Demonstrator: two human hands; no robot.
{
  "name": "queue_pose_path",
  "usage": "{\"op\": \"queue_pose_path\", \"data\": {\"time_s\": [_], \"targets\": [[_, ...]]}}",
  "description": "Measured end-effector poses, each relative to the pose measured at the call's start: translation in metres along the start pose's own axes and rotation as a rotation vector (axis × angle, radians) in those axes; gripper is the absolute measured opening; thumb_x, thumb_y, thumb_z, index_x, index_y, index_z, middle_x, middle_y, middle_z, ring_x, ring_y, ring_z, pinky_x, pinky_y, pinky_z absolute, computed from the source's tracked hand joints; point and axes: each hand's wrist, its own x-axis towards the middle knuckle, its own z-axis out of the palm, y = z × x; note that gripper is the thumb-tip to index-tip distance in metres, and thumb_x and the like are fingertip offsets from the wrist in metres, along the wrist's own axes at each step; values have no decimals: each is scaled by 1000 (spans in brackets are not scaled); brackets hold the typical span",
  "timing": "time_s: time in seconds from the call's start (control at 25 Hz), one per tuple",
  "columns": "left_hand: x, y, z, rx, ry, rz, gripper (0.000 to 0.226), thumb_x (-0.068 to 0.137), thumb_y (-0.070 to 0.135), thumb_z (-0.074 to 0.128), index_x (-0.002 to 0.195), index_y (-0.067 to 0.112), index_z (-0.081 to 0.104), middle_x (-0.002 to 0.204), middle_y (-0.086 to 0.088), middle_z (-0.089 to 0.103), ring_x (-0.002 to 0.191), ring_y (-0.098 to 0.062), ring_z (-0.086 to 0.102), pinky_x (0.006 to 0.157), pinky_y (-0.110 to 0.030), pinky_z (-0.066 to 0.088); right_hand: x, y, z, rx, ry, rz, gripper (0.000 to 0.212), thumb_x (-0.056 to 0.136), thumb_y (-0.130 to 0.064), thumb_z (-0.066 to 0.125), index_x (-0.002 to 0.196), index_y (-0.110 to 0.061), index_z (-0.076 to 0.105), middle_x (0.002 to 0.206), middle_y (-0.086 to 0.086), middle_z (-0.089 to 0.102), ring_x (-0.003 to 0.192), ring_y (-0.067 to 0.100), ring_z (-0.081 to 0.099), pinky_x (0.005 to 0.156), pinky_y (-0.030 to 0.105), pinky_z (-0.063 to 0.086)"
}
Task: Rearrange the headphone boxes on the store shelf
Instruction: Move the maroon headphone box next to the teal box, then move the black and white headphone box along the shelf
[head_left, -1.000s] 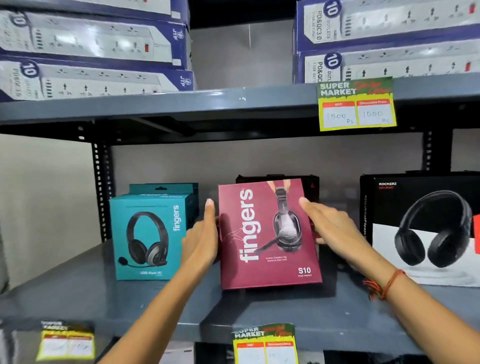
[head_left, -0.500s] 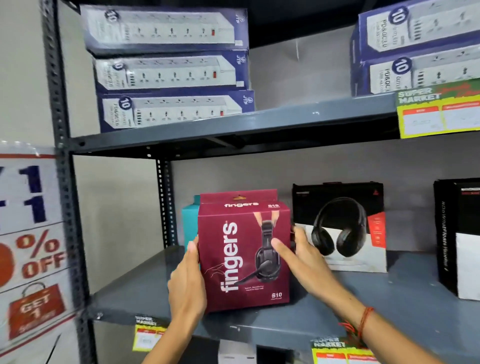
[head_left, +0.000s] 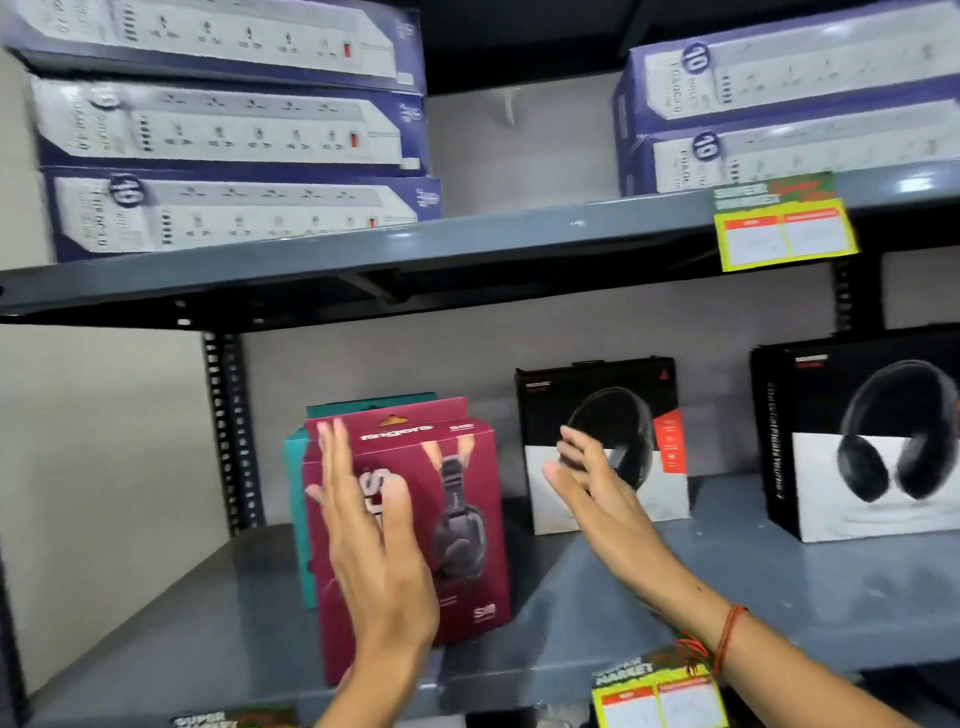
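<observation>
A maroon "fingers" headphone box (head_left: 457, 519) stands upright at the left of the grey shelf (head_left: 649, 587), right in front of a teal headphone box (head_left: 297, 499) that it mostly hides. My left hand (head_left: 369, 540) is open with fingers spread, flat in front of the maroon box's face. My right hand (head_left: 587, 483) is open too, off the box, in the gap between it and a black-and-white headphone box (head_left: 602, 405). Another larger black-and-white headphone box (head_left: 862, 436) stands at the right.
The upper shelf (head_left: 467, 249) carries stacks of blue power-strip boxes (head_left: 228, 130) at left and right. Yellow price tags (head_left: 779, 228) hang from the shelf edges. A perforated black upright (head_left: 228, 431) runs down behind the teal box. Bare shelf lies between the boxes.
Both hands have let go of the maroon box, which now stands in front of the teal box. My right hand has pulled away to the right; my left hand now lies flat over the box's front.
</observation>
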Motion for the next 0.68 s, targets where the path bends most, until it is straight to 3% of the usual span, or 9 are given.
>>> {"op": "queue_pose_path", "data": {"time_s": [0.12, 0.24, 0.32, 0.44, 0.56, 0.68], "targets": [[-19, 20, 65, -194, -218, 91, 58, 93, 55, 34, 149, 46, 24, 169, 16, 22, 156, 6, 15, 124, -15, 10, -3, 1, -59, -56, 160, -15, 55, 101, -34, 54, 152, -25, 37, 153, -3, 46, 138, 9, 46, 92, -2, 35], [-44, 28, 140, -292, -440, 12, 57, 98, 54, 35, 153, 42, 27, 167, 19, 24, 152, 11, 19, 118, -3, 14, -10, 9, -137, -116, 349, -23, 50, 100, -27, 56, 148, -20, 42, 150, 4, 50, 131, 9, 49, 92, -4, 37], [-60, 31, 190, -335, -547, -88, 57, 106, 45, 36, 160, 29, 29, 169, 15, 27, 152, 7, 21, 125, -14, 15, -14, 19, -188, -178, 459, -10, 49, 99, -23, 58, 146, -18, 45, 148, 8, 52, 128, 11, 51, 92, 1, 38], [-86, 37, 261, -358, -675, -278, 54, 111, 39, 32, 163, 25, 27, 171, 13, 25, 157, -3, 19, 130, -32, 11, -22, 40, -259, -246, 537, 34, 47, 100, -23, 57, 145, -14, 47, 148, 8, 53, 129, 12, 51, 101, 16, 35], [-108, 37, 327, -288, -714, -399, 59, 110, 46, 27, 164, 25, 20, 174, 10, 18, 160, -8, 14, 130, -33, 7, -14, 75, -329, -330, 561, 94, 49, 99, -34, 57, 145, -19, 46, 149, 5, 53, 133, 15, 51, 112, 31, 37], [-121, 30, 368, -257, -650, -486, 64, 109, 50, 25, 165, 23, 14, 175, 7, 13, 161, -13, 11, 128, -34, 7, 4, 113, -373, -352, 509, 187, 67, 99, -46, 53, 156, -20, 31, 161, 3, 38, 147, 17, 36, 123, 38, 25]]}}
